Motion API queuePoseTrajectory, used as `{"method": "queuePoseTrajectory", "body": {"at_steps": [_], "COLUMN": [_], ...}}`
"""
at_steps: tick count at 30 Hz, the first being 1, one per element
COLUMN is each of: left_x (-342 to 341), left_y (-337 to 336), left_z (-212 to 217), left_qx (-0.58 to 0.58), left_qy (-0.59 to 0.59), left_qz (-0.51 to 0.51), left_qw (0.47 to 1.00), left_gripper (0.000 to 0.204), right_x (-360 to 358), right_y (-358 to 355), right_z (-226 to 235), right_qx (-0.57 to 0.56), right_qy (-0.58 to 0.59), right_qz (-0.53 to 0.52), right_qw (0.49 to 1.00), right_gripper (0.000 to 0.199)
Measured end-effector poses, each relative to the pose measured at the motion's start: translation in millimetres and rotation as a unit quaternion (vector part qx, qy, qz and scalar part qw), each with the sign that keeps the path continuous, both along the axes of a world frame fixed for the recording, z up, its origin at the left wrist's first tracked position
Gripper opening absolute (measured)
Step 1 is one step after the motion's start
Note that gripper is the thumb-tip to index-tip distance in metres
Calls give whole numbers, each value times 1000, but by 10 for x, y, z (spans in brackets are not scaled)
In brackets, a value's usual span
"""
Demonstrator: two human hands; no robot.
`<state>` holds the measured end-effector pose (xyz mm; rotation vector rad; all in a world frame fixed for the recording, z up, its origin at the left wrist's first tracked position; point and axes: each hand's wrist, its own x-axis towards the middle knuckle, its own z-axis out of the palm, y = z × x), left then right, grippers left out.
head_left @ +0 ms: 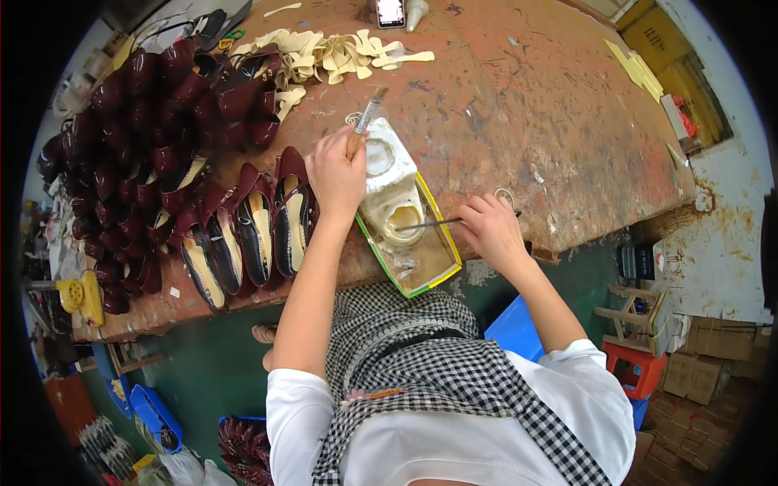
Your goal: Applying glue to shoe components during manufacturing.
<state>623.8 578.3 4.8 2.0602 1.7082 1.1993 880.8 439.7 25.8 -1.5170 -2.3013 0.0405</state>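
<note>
My left hand is closed around the handle of a flat paintbrush, its bristles pointing up and away from me. In my right hand is a thin dark stick, whose tip reaches into a round white pot with pale, cream-coloured stuff inside. The pot stands in a shallow yellow-and-green box lid. Just beyond it, a white block with a round recess lies partly over the lid's far end. Left of my left forearm, several dark red shoes stand in a row, pale insoles showing.
A large heap of dark red shoes covers the table's left side. Behind it lie many cream-coloured insole pieces. A phone and a white nozzle bottle are at the far edge. A yellow tape dispenser sits at the left corner.
</note>
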Motion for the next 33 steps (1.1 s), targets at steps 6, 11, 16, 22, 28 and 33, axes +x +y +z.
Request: {"method": "queuePoseTrajectory", "body": {"at_steps": [6,11,16,22,28,33], "left_x": [-17,-6,-21,-59,-69,-80], "left_y": [-112,-236,-264,-277,-275,-281], "left_z": [61,74,46,23,-3,7], "left_qx": [-15,5,25,16,23,13], "left_qy": [42,57,55,41,30,22], "left_qz": [59,106,110,96,90,86], "left_qw": [997,993,992,994,995,996], "left_gripper": [26,26,25,25,26,27], "right_x": [-17,-143,-176,-209,-198,-246], "right_y": [163,354,294,155,-58,-238], "right_z": [344,484,348,122,-109,-75], "right_qx": [-26,-87,-225,-235,-299,-349], "right_qy": [-127,-246,-194,-16,146,243], "right_qz": [87,142,183,109,29,-45], "right_qw": [988,955,937,966,943,904], "right_gripper": [14,8,17,21,18,21]}}
